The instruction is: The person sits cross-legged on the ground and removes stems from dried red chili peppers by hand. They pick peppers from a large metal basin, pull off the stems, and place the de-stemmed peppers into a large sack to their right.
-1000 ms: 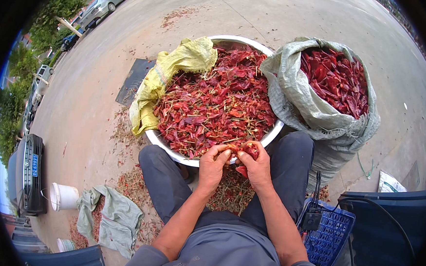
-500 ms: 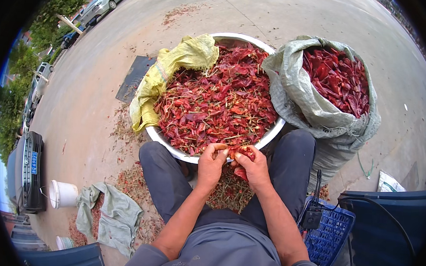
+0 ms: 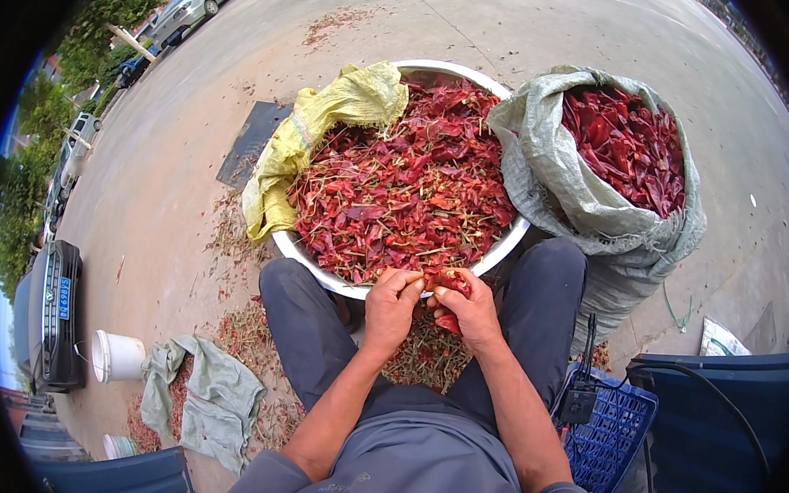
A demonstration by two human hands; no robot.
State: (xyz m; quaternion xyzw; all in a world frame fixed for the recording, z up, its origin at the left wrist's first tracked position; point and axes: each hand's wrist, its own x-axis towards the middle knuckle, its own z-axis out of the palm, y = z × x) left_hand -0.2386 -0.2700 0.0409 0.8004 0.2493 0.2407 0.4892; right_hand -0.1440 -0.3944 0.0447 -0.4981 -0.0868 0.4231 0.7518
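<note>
Both my hands meet at the near rim of a wide metal basin (image 3: 506, 246), which is heaped with dried red chilli pieces (image 3: 407, 184) and pale stems. My left hand (image 3: 391, 311) is closed in a pinch at the left end of a red dried chilli (image 3: 451, 282). Wrapped round more of that chilli, my right hand (image 3: 470, 311) grips it, and a red piece pokes out below its fingers. The fingertips of both hands nearly touch. A yellow woven sack (image 3: 276, 185) drapes over the basin's left rim.
A grey-green woven sack (image 3: 546, 138) full of red chillies stands right of the basin. Near my right leg sits a blue plastic basket (image 3: 619, 423). Stems litter the ground below. To the left are a white bucket (image 3: 118, 357), a crumpled sack (image 3: 222, 408) and a parked dark car (image 3: 56, 316).
My hands stay at the basin's near rim with the chilli between them. Only slight finger movement shows, and the view has shifted a little.
</note>
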